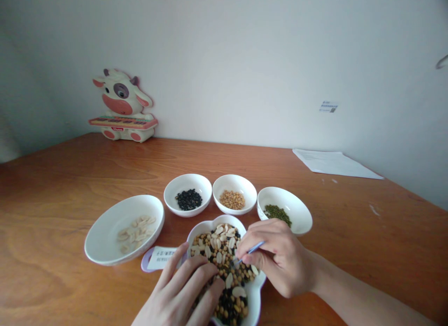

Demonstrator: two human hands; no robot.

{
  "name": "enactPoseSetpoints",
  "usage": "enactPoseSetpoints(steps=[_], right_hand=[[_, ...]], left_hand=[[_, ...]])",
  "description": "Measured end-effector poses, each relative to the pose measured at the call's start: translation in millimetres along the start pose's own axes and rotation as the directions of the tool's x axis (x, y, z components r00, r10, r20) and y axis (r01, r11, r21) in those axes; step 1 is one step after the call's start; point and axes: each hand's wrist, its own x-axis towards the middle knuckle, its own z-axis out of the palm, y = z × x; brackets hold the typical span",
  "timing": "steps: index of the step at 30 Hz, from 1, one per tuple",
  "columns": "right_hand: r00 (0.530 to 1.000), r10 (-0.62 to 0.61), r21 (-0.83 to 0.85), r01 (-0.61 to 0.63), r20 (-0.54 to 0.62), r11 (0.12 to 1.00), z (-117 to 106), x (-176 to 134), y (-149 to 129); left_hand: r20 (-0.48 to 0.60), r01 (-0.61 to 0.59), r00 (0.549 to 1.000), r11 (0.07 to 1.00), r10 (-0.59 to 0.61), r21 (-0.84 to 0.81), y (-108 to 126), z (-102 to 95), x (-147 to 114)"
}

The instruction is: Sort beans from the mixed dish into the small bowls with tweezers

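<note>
A white scalloped tray (256, 298) holds a mix of peanut halves, yellow soybeans, black beans and small green beans. Its lilac handle (145, 260) bears a white label with printed characters. My left hand (189, 288) reaches over the tray's left side, fingers extended and slightly apart, with fingertips down among the beans; whether they touch any bean is hidden. Over the tray's right side, my right hand (280, 253) pinches a thin tool with a lilac handle (255, 247). The tool's greyish tip points down into the mix, its exact shape unclear.
Behind the tray stand white bowls of black beans (189, 200), yellow soybeans (232, 200) and green mung beans (277, 214). Left is a larger bowl with peanut halves (136, 232). A cow-shaped toy keyboard (122, 111) and paper sheets (332, 162) lie farther back on the wooden table.
</note>
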Motion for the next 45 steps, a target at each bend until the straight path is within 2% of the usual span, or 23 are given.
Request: enactPoseSetpoints(steps=[23, 32, 45], right_hand=[[1.000, -0.003, -0.044, 0.003, -0.010, 0.999, 2.3, 1.0, -0.2], [1.000, 0.017, -0.051, -0.017, -0.012, 0.999, 1.5, 1.0, -0.3], [0.999, 0.042, -0.031, -0.043, -0.023, 0.999, 2.1, 2.1, -1.1]], left_hand=[[-0.003, 0.002, 1.000, 1.000, -0.002, 0.004, 0.6, -0.8, 0.8], [0.013, -0.027, 1.000, 0.998, 0.026, 0.061, 0.5, -3.2, 3.4], [0.008, 0.005, 1.000, 1.000, -0.005, -0.010, 1.1, -1.3, 0.9]])
